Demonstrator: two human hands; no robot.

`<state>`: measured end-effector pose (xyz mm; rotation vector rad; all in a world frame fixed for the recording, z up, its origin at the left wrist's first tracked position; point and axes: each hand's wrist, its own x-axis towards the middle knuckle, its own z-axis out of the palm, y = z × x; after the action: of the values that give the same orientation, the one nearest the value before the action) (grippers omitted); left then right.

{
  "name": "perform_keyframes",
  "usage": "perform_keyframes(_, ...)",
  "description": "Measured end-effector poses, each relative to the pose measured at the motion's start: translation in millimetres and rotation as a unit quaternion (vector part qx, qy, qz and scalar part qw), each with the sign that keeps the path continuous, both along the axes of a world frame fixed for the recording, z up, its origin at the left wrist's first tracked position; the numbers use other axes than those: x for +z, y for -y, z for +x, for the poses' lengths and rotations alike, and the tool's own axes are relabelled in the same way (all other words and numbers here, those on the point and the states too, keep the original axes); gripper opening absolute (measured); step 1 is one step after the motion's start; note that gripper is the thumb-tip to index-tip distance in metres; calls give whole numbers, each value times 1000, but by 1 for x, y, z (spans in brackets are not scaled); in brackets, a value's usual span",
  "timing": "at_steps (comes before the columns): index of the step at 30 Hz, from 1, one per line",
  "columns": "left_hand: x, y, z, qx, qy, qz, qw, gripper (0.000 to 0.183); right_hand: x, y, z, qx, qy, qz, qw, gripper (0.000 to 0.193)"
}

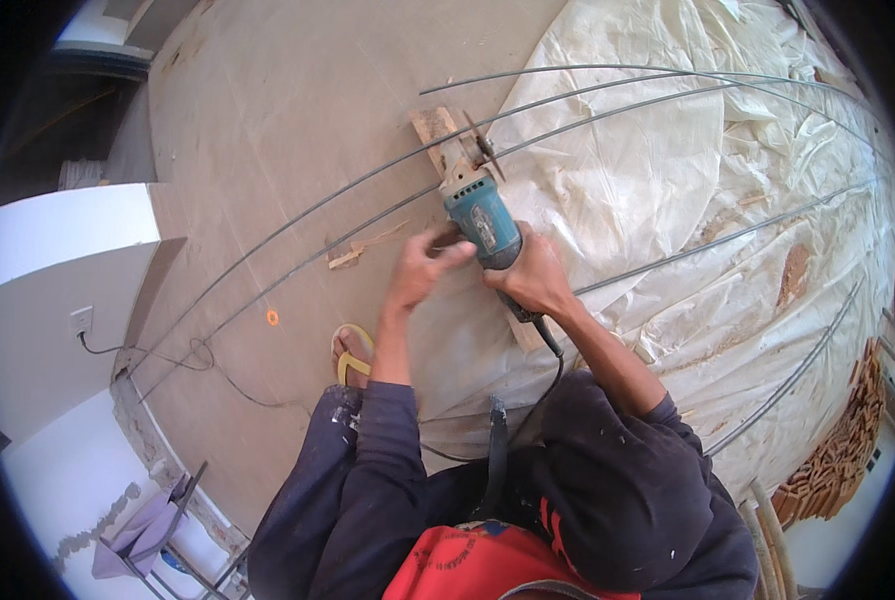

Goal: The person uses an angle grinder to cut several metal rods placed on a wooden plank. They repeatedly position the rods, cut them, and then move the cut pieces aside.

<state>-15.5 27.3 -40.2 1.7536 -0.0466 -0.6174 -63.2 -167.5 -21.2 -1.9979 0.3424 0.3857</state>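
A teal and black angle grinder (483, 215) lies over a wooden board (430, 124), its head pointing away from me. My right hand (534, 272) is wrapped round the rear of its body. The thin cutting disc (484, 146) stands edge-on at the far end, beside a long steel rod (557, 134); whether they touch I cannot tell. My left hand (429, 268) is just left of the grinder body, slightly blurred, with thumb and fingers apart and nothing visible in it. A black power cord (553, 372) runs back from the grinder toward my legs.
More steel rods (737, 232) stretch across the floor and a crumpled pale sheet (657, 170). Wood scraps (347, 258) and an orange ring (272, 317) lie to the left. A plug sits in a wall socket (82, 320). Stacked bricks (835, 450) stand at the right.
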Motion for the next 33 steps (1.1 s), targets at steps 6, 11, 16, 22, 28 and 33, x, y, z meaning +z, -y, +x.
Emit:
perform_keyframes(6, -41, -33, 46, 55, 375, 418, 826, 40, 11, -6, 2, 7, -1, 9, 1000, 68)
perform_keyframes(11, -54, -17, 34, 10, 248, 405, 880, 31, 3, -1, -11, -6, 17, -1, 1000, 66)
perform_keyframes(16, -55, -16, 27, 16, 238, 392, 889, 30, 0, 2, -12, -7, 17, 22, 1000, 65)
perform_keyframes(22, -56, -18, 21, 15, 243, 396, 886, 31, 10, 4, -16, 4, -41, 18, 999, 70)
perform_keyframes(28, -56, -16, 19, 14, 254, 408, 877, 33, 12, 7, -21, -8, -50, 32, 998, 71)
perform_keyframes(33, -57, -16, 19, 23, 287, 415, 863, 37, 10, 7, -20, 3, -50, 31, 998, 70)
